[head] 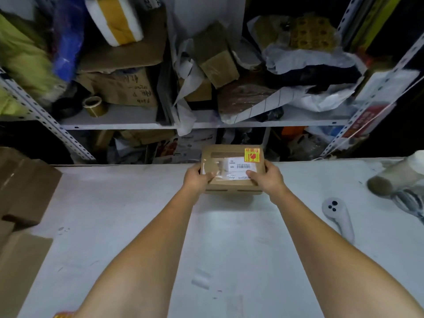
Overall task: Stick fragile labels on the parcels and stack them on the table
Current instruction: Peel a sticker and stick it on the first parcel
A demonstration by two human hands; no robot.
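Note:
A small brown cardboard parcel (pixel 231 180) sits near the far edge of the white table (pixel 142 226). It carries a white shipping label (pixel 239 167) and a yellow and red fragile sticker (pixel 251 155) at its far right corner. My left hand (pixel 198 177) grips the parcel's left end with the thumb on top. My right hand (pixel 267 176) grips its right end, thumb on the shipping label. Both arms stretch forward over the table.
Brown cardboard boxes (pixel 23 193) lie at the table's left edge. A white controller (pixel 337 214) and a roll of wrapping (pixel 394 177) rest at the right. Behind the table stands a metal shelf (pixel 137 126) crammed with boxes, bags and a tape roll (pixel 94 106).

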